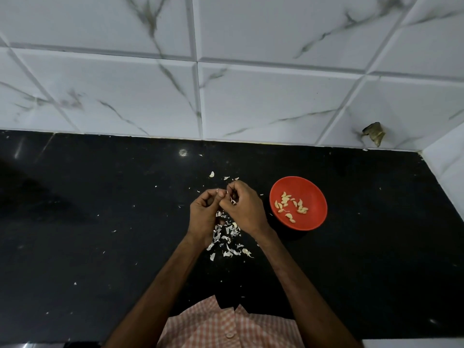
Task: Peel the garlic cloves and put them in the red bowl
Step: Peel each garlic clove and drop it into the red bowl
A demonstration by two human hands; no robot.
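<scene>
Well under way, judging by the red bowl (315, 189): already carrying a good scatter of peeled cloves (288, 204), set on the black tabletop (100, 222) just right of both grips. Working one more garlic clove (232, 200), small and mostly hidden, pinched between left grip (204, 214) and right grip (244, 209), both curled and touching at the fingertips above a heap of loose skins (228, 237). Amount of skin left on it impossible to tell. Left to do: strip it, drop it in the bowl. Farther back, one pale piece (211, 174), clove or skin unclear
</scene>
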